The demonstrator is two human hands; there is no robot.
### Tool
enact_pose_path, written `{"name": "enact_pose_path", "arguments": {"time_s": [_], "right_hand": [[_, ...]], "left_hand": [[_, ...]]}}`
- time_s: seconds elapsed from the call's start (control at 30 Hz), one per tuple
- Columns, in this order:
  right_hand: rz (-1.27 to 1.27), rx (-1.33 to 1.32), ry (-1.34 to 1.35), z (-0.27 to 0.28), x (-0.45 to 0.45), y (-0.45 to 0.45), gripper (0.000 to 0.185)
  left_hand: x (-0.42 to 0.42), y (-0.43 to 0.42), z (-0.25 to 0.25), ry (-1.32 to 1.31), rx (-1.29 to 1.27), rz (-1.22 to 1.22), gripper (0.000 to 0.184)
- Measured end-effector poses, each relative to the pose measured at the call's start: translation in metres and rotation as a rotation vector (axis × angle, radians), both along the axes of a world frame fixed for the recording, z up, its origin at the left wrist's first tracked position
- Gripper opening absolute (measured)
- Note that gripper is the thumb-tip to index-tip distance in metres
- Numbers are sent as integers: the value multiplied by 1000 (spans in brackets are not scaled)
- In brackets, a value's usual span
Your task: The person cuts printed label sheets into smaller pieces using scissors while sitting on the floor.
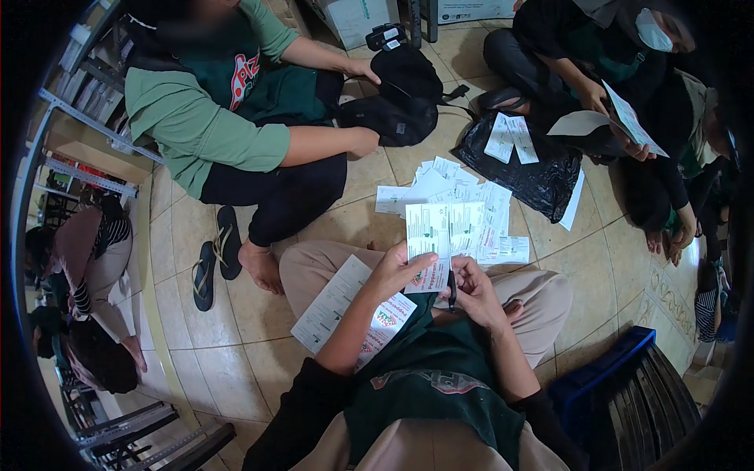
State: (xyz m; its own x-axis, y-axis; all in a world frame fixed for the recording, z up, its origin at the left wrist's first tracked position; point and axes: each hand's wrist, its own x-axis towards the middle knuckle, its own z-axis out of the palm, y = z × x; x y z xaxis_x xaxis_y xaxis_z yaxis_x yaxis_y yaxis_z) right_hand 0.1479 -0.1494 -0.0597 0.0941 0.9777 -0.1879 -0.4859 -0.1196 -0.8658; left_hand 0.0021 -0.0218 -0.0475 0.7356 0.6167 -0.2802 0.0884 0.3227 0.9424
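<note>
My left hand grips a white printed label sheet upright above my lap, thumb across its front. Red lettering on it reads "Pepperoni". At the sheet's lower right edge, my right hand is closed around black-handled scissors; their blades are hidden from me. More printed sheets lie across my left thigh, partly covered by my left forearm. Just beyond my hands, a loose heap of cut paper labels spreads over the tiled floor.
A co-worker sits at the left, hands by a black backpack. Labels lie on a black plastic bag at the right. Another person there holds paper. Flip-flops and a blue-black crate are on the floor.
</note>
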Motion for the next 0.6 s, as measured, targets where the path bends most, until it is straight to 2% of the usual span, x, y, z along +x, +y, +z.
{"name": "enact_pose_path", "arguments": {"time_s": [0.6], "right_hand": [[-40, 17, -38, -9, 3, 0, 41]], "left_hand": [[3, -2, -1, 12, -74, -100, 31]]}}
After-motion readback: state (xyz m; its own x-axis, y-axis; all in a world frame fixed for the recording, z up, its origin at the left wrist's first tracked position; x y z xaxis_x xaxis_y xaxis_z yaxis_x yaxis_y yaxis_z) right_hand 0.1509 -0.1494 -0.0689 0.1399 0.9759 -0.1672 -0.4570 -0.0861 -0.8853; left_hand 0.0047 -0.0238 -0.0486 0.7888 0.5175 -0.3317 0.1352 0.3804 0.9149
